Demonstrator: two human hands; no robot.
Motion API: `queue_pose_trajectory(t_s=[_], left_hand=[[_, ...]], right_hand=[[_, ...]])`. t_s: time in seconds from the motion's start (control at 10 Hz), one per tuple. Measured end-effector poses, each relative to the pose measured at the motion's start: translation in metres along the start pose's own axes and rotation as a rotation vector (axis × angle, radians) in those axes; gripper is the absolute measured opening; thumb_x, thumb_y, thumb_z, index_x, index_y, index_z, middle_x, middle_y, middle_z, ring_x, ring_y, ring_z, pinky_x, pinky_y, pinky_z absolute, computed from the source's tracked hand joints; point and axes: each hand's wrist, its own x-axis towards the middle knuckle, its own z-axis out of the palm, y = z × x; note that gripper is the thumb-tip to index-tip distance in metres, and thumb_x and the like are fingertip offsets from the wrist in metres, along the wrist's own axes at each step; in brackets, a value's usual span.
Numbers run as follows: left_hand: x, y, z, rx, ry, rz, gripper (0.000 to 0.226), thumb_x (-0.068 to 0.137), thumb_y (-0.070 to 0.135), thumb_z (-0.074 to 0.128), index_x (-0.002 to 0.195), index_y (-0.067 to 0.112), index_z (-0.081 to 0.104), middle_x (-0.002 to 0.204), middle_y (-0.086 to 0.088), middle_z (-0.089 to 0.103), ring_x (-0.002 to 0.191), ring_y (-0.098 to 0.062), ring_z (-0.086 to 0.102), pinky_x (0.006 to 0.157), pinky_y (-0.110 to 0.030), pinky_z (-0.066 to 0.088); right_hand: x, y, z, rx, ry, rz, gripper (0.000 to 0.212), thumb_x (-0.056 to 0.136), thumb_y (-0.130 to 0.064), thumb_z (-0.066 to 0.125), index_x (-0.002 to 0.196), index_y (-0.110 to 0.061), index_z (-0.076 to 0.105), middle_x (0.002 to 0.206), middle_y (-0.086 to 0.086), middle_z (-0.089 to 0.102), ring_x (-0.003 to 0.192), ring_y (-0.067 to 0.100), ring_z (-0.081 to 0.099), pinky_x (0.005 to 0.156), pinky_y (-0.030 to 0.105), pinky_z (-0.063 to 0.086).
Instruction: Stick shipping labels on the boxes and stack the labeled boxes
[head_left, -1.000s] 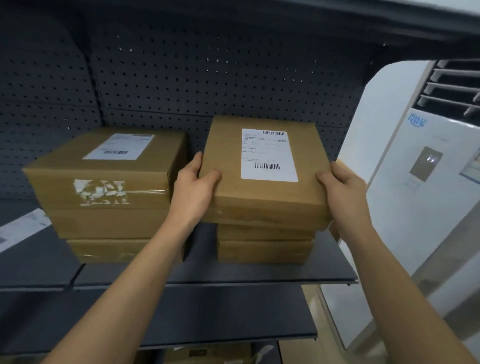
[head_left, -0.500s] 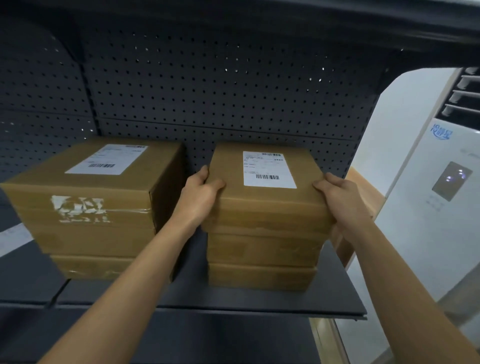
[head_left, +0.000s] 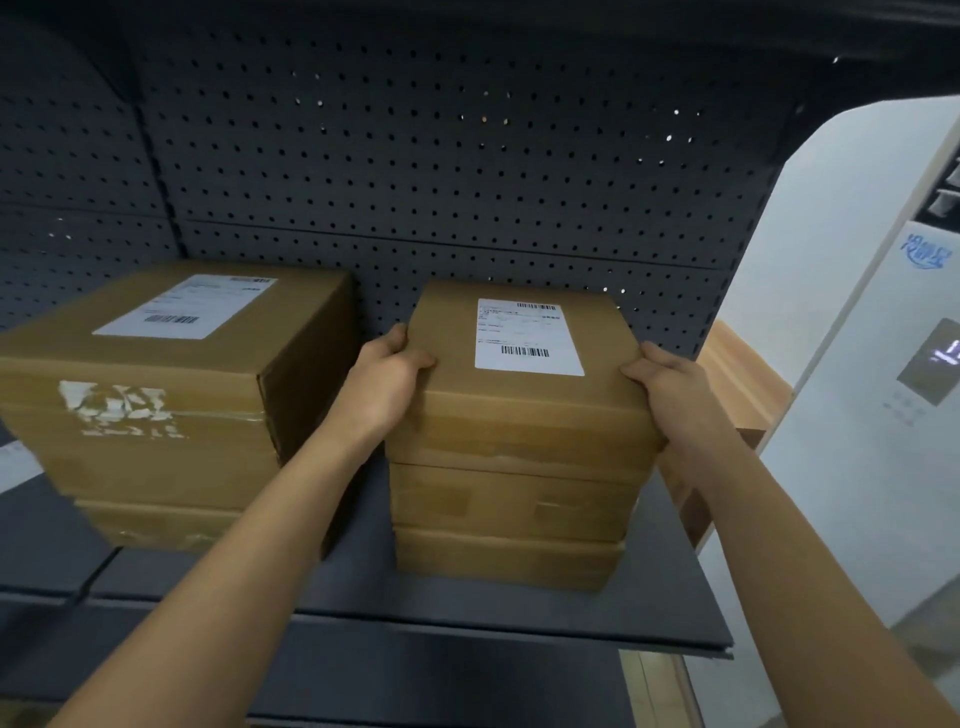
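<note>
Carton tops stack on shelf

A person's left hand and right hand clasp the top carton by its sides, thumbs pressed on its lid and fingers curled round the edges. It sits on two plain cartons at the shelf's right end, shipping label facing up. A larger labelled box stands at the shelf's left.

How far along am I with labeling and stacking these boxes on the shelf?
Done: the big brown cardboard box atop the left pile wears a white shipping label, and the flat brown cardboard box with its own white label appears seated on two more flat boxes on the dark metal shelf. In hand: the left hand and right hand grip its sides. Left: letting go; any unlabeled boxes are out of view.
</note>
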Motion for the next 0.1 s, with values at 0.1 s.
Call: queue_pose_trajectory(t_s=[0.1], left_hand=[[-0.0095,0.0051,-0.0034,-0.036,0.043,0.029,0.064,0.101,0.028,0.05,0.156,0.021,0.019,0.146,0.015,0.041,0.122,-0.001,0.047,0.091,-0.005,0.03]], right_hand=[[-0.0046,-0.0007,-0.0102,0.151,-0.054,0.047,0.021,0.093,-0.03,0.058,0.106,-0.016,0.065,0.095,-0.002,0.07,0.082,0.018,0.066,0.063,0.028,0.049]])
